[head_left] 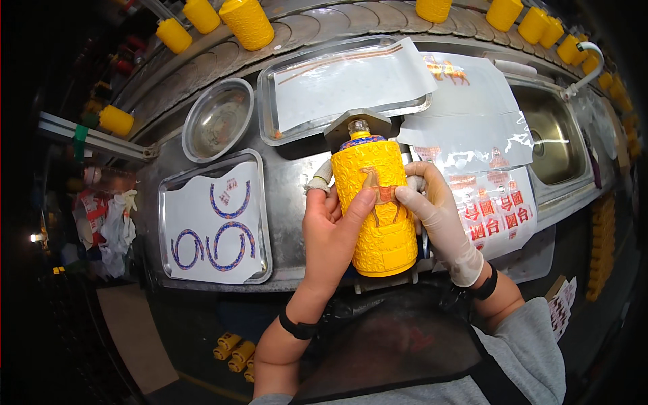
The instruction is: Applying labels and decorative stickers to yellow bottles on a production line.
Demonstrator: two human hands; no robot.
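A yellow embossed bottle (pixel 372 236) with a clear neck and a blue patterned band at its shoulder stands in front of me, slightly tilted. On its front lies a horse-shaped decal (pixel 383 195) in brown and orange. My bare left hand (pixel 335 226) is closed around the bottle's left side, its thumb pressing on the decal. One finger there wears a whitish wrapping; other fingertips are hidden behind the bottle. In a translucent glove, my right hand (pixel 442 216) is closed at the right side, its thumb at the decal's right edge. Behind the neck is a grey angular metal piece (pixel 379 125).
To the left, a metal tray (pixel 268 260) holds a sheet of blue curved band decals, below a round metal bowl (pixel 192 142). A second tray (pixel 270 128) bears a striped sheet. Decal sheets (pixel 486 142) lie right, beside a sink (pixel 563 169). Yellow bottles (pixel 246 23) stand on a conveyor (pixel 324 27) behind.
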